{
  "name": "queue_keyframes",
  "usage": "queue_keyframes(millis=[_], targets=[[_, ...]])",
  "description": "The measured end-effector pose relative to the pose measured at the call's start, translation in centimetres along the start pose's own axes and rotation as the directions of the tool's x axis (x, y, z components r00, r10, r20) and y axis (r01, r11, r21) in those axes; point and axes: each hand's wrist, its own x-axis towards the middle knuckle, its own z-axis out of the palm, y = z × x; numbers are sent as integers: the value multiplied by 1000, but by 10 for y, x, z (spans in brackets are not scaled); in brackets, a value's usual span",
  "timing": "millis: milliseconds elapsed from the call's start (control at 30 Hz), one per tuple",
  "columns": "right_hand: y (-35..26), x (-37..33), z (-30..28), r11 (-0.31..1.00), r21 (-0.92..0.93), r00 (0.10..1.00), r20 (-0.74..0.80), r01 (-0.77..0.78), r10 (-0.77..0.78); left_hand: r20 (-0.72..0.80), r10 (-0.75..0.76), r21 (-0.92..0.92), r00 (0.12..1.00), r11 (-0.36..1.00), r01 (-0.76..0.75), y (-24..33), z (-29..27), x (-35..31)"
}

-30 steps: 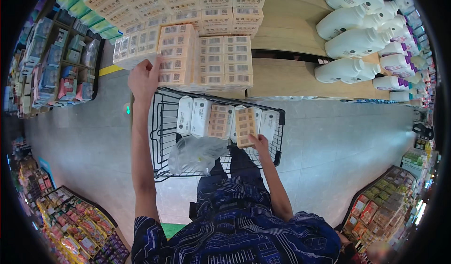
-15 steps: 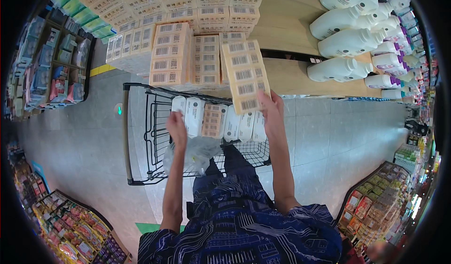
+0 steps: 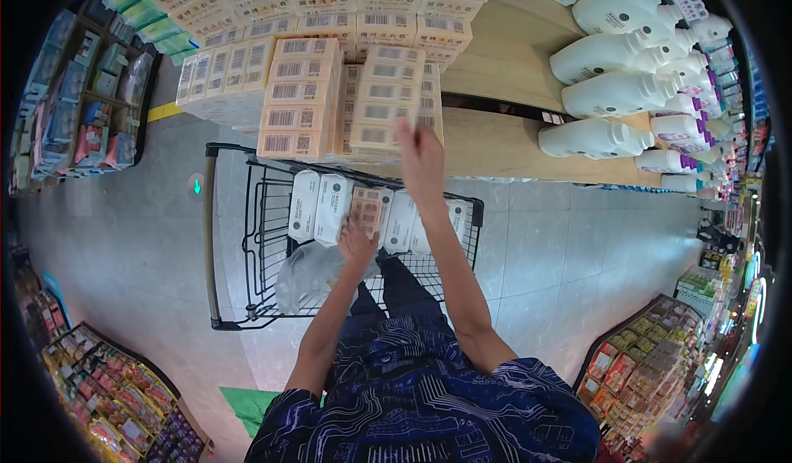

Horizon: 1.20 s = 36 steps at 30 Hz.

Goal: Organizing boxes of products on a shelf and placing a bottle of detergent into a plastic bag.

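My right hand (image 3: pixel 422 162) grips the near right edge of a long pale-orange pack of soap bars (image 3: pixel 386 96) with a column of barcodes. That pack is over the front row of similar stacked soap packs (image 3: pixel 299 96); whether it rests on them I cannot tell. Lower down, my left hand (image 3: pixel 358 242) is closed on the near end of another orange soap pack (image 3: pixel 369 203). This second pack lies in a black wire shopping cart (image 3: pixel 256 257), between white packages (image 3: pixel 333 203) (image 3: pixel 402 220). My right forearm partly covers the white packages at the right.
A crumpled clear plastic bag (image 3: pixel 305 277) lies in the cart's near left part. White bottles (image 3: pixel 601 96) lie on the wooden display (image 3: pixel 495 141) at right. Goods shelves (image 3: pixel 99 92) stand at far left; snack displays (image 3: pixel 124 393) (image 3: pixel 639 356) flank me behind on both sides.
My right hand has carried its soap pack left, over the front stack, turning it straighter. My left hand has moved right and down, from the white packages onto the soap pack in the cart.
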Motion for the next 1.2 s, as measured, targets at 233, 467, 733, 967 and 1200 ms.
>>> queue_keyframes(millis=[233, 467, 733, 967, 1200], targets=[[-14, -5, 16, 678, -525, 807, 30, 515, -590, 169, -73, 265, 983, 964, 26, 20, -3, 10], [-1, -12, -15, 846, -224, 875, 133, 484, -465, 61, -31, 246, 998, 969, 15, 17, -4, -1], [134, -104, -81, 976, -202, 993, 65, -78, 93, 420, -119, -361, 900, 887, 286, -15, -55, -14], [184, -178, -96, 610, 211, 610, 542, -764, 577, 652, 200, -756, 731, 95, 648, 38, -137, -96], [50, -175, -101, 727, 563, 910, 352, -392, 219, 328, 295, -935, 898, 234, 265, 129, -225, -99]])
